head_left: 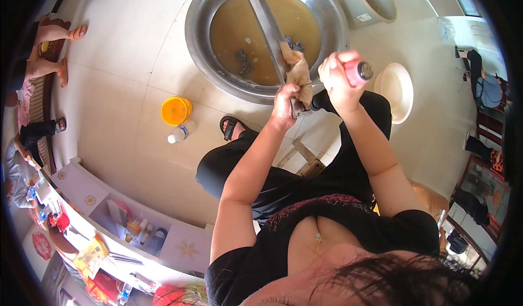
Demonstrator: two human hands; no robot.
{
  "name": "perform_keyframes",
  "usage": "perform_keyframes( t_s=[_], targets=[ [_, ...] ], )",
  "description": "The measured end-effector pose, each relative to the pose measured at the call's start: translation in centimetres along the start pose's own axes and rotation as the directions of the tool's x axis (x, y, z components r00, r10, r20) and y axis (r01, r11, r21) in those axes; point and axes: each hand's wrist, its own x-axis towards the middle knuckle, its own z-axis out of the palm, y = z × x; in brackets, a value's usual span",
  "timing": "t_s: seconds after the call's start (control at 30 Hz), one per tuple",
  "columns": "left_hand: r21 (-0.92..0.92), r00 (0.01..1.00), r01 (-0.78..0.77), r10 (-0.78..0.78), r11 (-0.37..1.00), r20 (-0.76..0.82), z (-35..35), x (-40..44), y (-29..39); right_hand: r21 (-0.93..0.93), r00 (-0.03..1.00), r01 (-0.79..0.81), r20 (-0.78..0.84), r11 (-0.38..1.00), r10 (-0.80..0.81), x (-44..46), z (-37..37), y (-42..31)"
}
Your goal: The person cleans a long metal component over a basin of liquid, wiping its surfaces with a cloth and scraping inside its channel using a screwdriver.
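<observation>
- One pink-handled tool [355, 73] is wrapped in the curled fingers of the right hand [340, 80], at 2 o'clock from the left hand [283, 105]; its working end is hidden.
- The left hand clasps the near end of the metal bar [259, 20], thumb bent over it; whether its fingers also pinch the pale, soft piece [298, 73], I cannot tell.
- That pale piece lies draped against the bar at 1 o'clock from the left hand, partly over the basin rim.
- The step in hand looks like steadying bar and piece with the left while working with the tool in the right.
- The next move seems to call for a firm left hold, that thumb clear of the tool, and the piece spread flat.
- Beyond, the bar reaches towards 12 o'clock across the metal basin [197, 42] of murky liquid [229, 31], where dark lumps [243, 61] show.
- Around the metal basin: a yellow tub [176, 111] near 8 o'clock, a white basin [400, 93] at 4, a grey bucket [353, 6] at 2.
</observation>
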Motion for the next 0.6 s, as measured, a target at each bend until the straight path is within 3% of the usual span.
perform_keyframes(
  t_s=[0.03, 0.1, 0.17, 0.2, 0.3, 0.37, 0.4, 0.5, 0.57, 0.6],
  targets=[
    [-0.017, 1.000, -0.004, 0.004, 1.000, 0.019, -0.2, 0.2, 0.0, 0.007, 0.998, 0.046, 0.046, 0.999, -0.046, -0.1, -0.1, -0.1],
    [-0.051, 0.998, -0.006, 0.009, 0.999, 0.060, -0.6, 0.5, -0.1, 0.065, 0.996, -0.029, 0.089, 0.997, 0.023, -0.4, -0.5, -1.1],
    [-0.055, 0.993, 0.051, -0.045, 0.997, 0.110, -0.1, -0.1, 0.5, 0.165, 0.962, -0.264, 0.115, 0.950, 0.247, 0.1, -0.5, -3.9],
    [-0.068, 0.992, 0.064, -0.056, 0.996, 0.117, 0.0, -0.1, 0.4, 0.189, 0.958, -0.276, 0.129, 0.943, 0.254, 0.2, -0.9, -3.7],
    [-0.013, 0.998, 0.046, -0.046, 0.999, 0.045, -0.5, 0.3, -0.5, 0.067, 0.931, -0.360, -0.031, 0.930, 0.363, 1.0, 0.6, -2.1],
    [0.059, 0.999, 0.021, -0.019, 0.998, -0.039, -0.8, 0.4, -0.9, -0.035, 0.956, -0.292, -0.008, 0.956, 0.292, 0.6, 0.9, -1.1],
    [0.017, 0.996, 0.042, -0.043, 0.999, 0.072, -2.1, 1.5, -1.6, 0.025, 0.991, -0.136, -0.008, 0.990, 0.136, -0.1, 0.1, 0.2],
    [-0.022, 0.995, 0.062, -0.060, 0.998, 0.079, -0.3, -0.3, -0.1, 0.210, 0.974, 0.179, 0.101, 0.961, -0.204, -1.0, -1.2, 0.4],
    [-0.125, 0.992, 0.041, -0.025, 0.991, 0.125, 0.4, -0.9, 1.0, 0.453, 0.964, 0.203, 0.063, 0.868, -0.258, -1.8, -1.5, -0.1],
    [-0.121, 0.990, -0.003, 0.021, 0.993, 0.143, 0.9, -1.2, 1.6, 0.463, 0.967, 0.225, 0.006, 0.858, -0.256, -2.1, -2.1, -0.4]
  ],
)
